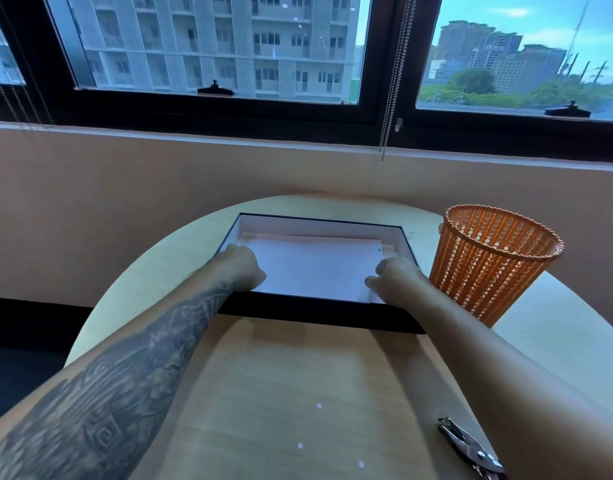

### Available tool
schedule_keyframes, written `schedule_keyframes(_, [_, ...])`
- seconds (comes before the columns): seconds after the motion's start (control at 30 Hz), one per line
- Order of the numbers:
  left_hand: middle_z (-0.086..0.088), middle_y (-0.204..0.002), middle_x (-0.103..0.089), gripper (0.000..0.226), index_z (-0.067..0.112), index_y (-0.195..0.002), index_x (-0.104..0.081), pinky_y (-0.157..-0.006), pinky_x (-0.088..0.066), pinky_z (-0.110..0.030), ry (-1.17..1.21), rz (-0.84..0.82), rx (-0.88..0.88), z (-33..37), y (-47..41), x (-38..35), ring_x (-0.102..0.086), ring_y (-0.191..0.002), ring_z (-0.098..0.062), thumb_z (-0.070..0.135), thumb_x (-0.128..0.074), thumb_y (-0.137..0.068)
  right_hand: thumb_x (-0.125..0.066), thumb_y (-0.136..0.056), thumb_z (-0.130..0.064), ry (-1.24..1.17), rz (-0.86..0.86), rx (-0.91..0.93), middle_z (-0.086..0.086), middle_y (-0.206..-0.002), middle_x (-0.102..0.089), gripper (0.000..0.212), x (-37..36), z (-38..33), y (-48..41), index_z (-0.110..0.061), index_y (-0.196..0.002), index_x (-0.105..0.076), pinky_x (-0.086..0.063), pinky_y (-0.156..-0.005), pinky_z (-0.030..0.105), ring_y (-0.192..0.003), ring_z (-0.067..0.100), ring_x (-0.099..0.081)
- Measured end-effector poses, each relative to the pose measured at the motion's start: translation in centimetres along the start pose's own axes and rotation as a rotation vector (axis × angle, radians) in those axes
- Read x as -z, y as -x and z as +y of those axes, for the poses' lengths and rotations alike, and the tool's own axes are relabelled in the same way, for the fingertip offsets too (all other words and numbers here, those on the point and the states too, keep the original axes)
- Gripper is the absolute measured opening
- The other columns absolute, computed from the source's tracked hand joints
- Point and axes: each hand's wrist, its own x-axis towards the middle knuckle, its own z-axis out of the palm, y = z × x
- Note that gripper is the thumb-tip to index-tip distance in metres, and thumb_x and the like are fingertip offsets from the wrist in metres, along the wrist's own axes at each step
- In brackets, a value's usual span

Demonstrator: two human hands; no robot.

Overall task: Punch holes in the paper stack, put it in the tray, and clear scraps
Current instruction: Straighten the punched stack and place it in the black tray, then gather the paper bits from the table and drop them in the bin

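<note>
paper stack lies in tray, both hands' fingertips hidden.

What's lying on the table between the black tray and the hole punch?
Head view: bare table between tray and hole punch, apart from three paper scraps and the right forearm crossing above.

paper stack: white, flat | in black tray | scraps: on table

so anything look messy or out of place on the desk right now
Yes: three small white paper scraps lie loose on the table, near the hole punch, not in the orange bin. The paper stack sits in the tray.
</note>
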Motion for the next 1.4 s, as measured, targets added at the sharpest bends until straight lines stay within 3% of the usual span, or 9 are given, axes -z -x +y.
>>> schedule_keyframes(0.07, [-0.009,-0.129,-0.055,0.025,0.012,-0.102,-0.061,-0.07,-0.042,-0.031,0.044,0.08,-0.007,-0.1,0.6,0.3,-0.058,-0.1,-0.028,0.03,-0.049,-0.091,-0.06,-0.095,-0.029,-0.094,0.104,0.074,0.01,-0.134,-0.059,0.037,0.7,0.1,1.2,-0.004,-0.121,-0.068,-0.05,-0.093,0.036,-0.117,0.028,-0.059])
schedule_keyframes(0.17, [-0.003,-0.139,-0.05,0.032,0.019,-0.12,-0.061,-0.091,-0.045,-0.038,0.226,0.228,-0.069,-0.3,2.6,0.6,-0.049,-0.123,-0.028,0.034,-0.056,-0.092,-0.063,-0.094,-0.034,-0.204,0.234,0.258,0.0,-0.145,-0.052,0.036,1.6,0.3,4.5,-0.016,-0.126,-0.067,-0.042,-0.1,0.033,-0.128,0.02,-0.05])
schedule_keyframes(0.33, [0.006,-0.121,-0.06,0.016,0.026,-0.105,-0.065,-0.09,-0.05,-0.04,0.584,0.464,-0.252,-0.1,8.6,0.0,-0.058,-0.109,-0.021,0.03,-0.064,-0.09,-0.065,-0.093,-0.031,-0.278,0.307,0.497,-0.007,-0.129,-0.06,0.027,1.3,1.0,11.6,-0.021,-0.119,-0.07,-0.039,-0.101,0.027,-0.124,0.014,-0.05])
schedule_keyframes(0.6, [0.014,-0.094,-0.069,0.013,0.028,-0.092,-0.071,-0.079,-0.051,-0.026,0.618,0.3,-0.393,0.7,18.8,-6.9,-0.064,-0.088,-0.004,0.018,-0.063,-0.086,-0.052,-0.092,-0.018,-0.129,0.083,0.685,-0.01,-0.133,-0.062,0.037,-4.1,3.1,20.9,-0.025,-0.124,-0.07,-0.04,-0.1,0.024,-0.124,0.013,-0.052])
schedule_keyframes(0.87, [0.011,-0.098,-0.064,0.017,0.024,-0.088,-0.072,-0.088,-0.049,-0.034,0.476,0.423,-0.484,0.1,23.6,-11.9,-0.056,-0.097,-0.016,0.01,-0.065,-0.081,-0.027,-0.087,-0.044,-0.217,0.067,0.655,-0.008,-0.123,-0.072,0.061,-4.6,4.9,25.3,-0.018,-0.109,-0.078,-0.045,-0.1,0.027,-0.117,0.016,-0.058])
schedule_keyframes(1.03, [0.009,-0.102,-0.064,0.016,0.021,-0.094,-0.071,-0.089,-0.05,-0.038,0.472,0.443,-0.464,0.5,24.2,-12.3,-0.056,-0.099,-0.018,0.015,-0.062,-0.083,-0.052,-0.097,-0.031,-0.363,0.153,0.579,-0.017,-0.113,-0.07,0.025,-5.2,7.4,27.2,-0.025,-0.105,-0.075,-0.045,-0.098,0.023,-0.11,0.0,-0.059])
schedule_keyframes(1.2, [0.012,-0.107,-0.058,0.033,0.032,-0.114,-0.07,-0.092,-0.042,-0.036,0.392,0.346,-0.405,1.1,23.4,-11.4,-0.048,-0.104,-0.017,0.028,-0.056,-0.085,-0.056,-0.096,-0.023,-0.636,0.246,0.356,-0.025,-0.106,-0.069,0.024,-6.6,8.4,28.2,-0.035,-0.112,-0.069,-0.053,-0.095,0.029,-0.108,-0.003,-0.063])
schedule_keyframes(1.3, [0.011,-0.106,-0.058,0.032,0.037,-0.107,-0.074,-0.085,-0.038,-0.035,0.353,0.363,-0.417,1.5,23.4,-11.4,-0.048,-0.102,-0.019,0.034,-0.051,-0.085,-0.053,-0.091,-0.018,-0.701,0.234,0.28,-0.023,-0.099,-0.069,0.027,-6.6,8.3,28.0,-0.036,-0.102,-0.069,-0.056,-0.087,0.033,-0.1,0.002,-0.067])
schedule_keyframes(1.4, [0.01,-0.107,-0.062,0.023,0.038,-0.098,-0.076,-0.084,-0.042,-0.037,0.372,0.423,-0.46,1.4,23.9,-12.0,-0.052,-0.102,-0.02,0.038,-0.056,-0.086,-0.054,-0.092,-0.007,-0.779,0.186,0.206,-0.012,-0.087,-0.071,0.031,-6.9,8.4,27.8,-0.033,-0.094,-0.07,-0.056,-0.061,0.038,-0.075,0.009,-0.07])
